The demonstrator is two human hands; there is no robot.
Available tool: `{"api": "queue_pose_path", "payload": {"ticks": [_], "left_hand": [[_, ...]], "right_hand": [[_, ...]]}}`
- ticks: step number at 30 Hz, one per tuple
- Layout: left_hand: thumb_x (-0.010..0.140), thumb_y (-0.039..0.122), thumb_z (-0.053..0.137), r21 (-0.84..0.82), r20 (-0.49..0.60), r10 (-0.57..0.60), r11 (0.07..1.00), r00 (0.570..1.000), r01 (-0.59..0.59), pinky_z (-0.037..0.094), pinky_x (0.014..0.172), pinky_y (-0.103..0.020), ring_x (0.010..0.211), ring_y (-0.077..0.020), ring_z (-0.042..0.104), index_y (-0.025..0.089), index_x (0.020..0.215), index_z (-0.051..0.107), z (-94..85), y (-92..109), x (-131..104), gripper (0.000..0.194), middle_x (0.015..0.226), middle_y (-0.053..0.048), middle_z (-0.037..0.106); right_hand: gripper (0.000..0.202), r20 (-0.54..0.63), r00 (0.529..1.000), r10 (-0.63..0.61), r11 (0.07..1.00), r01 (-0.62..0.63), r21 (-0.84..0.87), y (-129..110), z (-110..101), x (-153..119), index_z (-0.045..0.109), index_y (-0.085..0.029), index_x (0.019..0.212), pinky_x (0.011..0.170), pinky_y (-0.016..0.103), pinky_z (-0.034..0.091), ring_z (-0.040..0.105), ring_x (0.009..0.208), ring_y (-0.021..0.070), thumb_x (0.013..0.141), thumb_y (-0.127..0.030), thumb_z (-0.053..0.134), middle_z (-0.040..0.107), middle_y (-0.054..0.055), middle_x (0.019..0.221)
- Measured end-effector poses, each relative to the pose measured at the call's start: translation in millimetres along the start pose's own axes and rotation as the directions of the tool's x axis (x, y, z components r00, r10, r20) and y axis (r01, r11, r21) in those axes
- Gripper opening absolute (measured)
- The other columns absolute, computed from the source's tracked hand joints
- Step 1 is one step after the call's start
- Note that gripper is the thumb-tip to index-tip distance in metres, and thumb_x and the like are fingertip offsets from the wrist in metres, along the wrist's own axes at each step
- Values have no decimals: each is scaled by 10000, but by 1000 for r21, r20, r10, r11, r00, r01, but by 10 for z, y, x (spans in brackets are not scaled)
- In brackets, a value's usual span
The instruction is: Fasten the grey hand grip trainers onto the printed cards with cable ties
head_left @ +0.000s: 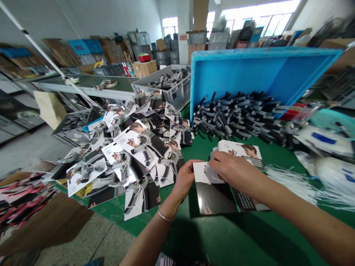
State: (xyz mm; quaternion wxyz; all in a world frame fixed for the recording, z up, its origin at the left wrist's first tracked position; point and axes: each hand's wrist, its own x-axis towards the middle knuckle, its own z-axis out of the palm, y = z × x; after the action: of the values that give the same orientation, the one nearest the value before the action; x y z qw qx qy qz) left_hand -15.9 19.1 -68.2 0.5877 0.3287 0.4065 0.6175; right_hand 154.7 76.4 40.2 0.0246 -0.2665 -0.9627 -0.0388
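Note:
A printed backing card [212,197], white above and black below, with small holes near its top, lies tilted before me. My left hand [184,181] is closed on its upper left edge, thumb and fingers pinching it. My right hand [226,168] rests over the card's top, its fingers curled together by the holes; what they pinch is hidden. Just behind and to the right is a stack of similar cards [253,150], partly covered by my right hand and forearm. Loose white cable ties [294,181] lie right of the stack.
Hand grips fastened to cards [124,162] form a pile on the left of the green table [177,236]. A tipped blue crate [238,70] spills loose hand grips [235,114]. Behind stands a grey crate [180,90] of more grips. White plastic bags [324,142] lie right; a person [244,38] is beyond.

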Motion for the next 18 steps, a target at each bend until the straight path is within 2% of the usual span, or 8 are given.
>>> {"api": "queue_pose_path", "payload": {"ticks": [4, 8, 11, 15, 18], "left_hand": [[653, 168, 806, 50, -27, 12, 999, 1000, -10, 482, 717, -238, 790, -157, 643, 185, 977, 674, 16, -40, 17, 351, 884, -14, 712], [673, 171, 787, 21, -94, 56, 998, 994, -55, 484, 731, -245, 816, -160, 641, 203, 1054, 647, 64, -86, -28, 407, 933, -14, 695], [700, 186, 772, -8, -161, 111, 993, 981, -114, 484, 734, -248, 822, -162, 638, 210, 1077, 617, 98, -115, -45, 408, 934, -15, 680], [697, 191, 781, 80, -214, 126, 991, 969, -111, 477, 782, -259, 830, -165, 623, 194, 973, 609, 24, -165, -73, 326, 868, -11, 655], [747, 202, 741, 159, -234, 98, 985, 967, -62, 463, 795, -262, 827, -165, 596, 187, 880, 629, -102, -189, -224, 175, 839, -15, 632]], "right_hand": [[169, 77, 997, -24, 997, 29, -69, -73, -113, 132, 696, -159, 926, 624, 322, 374, 600, 757, 220, 865, -47, 586, 619, 97, 883], [175, 136, 991, -1, 994, 16, -111, -149, -180, 222, 708, -151, 956, 644, 335, 385, 623, 803, 248, 894, -58, 574, 641, 114, 898], [160, 101, 995, 4, 996, 5, -89, -162, -184, 220, 709, -148, 922, 655, 331, 389, 622, 805, 248, 886, -56, 585, 647, 119, 878], [100, 66, 997, 33, 998, -29, -51, -49, -150, 125, 685, -149, 876, 672, 336, 401, 616, 814, 261, 807, -78, 672, 645, 112, 881], [54, -30, 995, 96, 985, -90, 148, 68, -49, 47, 655, -170, 889, 699, 322, 420, 609, 836, 239, 840, -150, 666, 648, 88, 913]]}}
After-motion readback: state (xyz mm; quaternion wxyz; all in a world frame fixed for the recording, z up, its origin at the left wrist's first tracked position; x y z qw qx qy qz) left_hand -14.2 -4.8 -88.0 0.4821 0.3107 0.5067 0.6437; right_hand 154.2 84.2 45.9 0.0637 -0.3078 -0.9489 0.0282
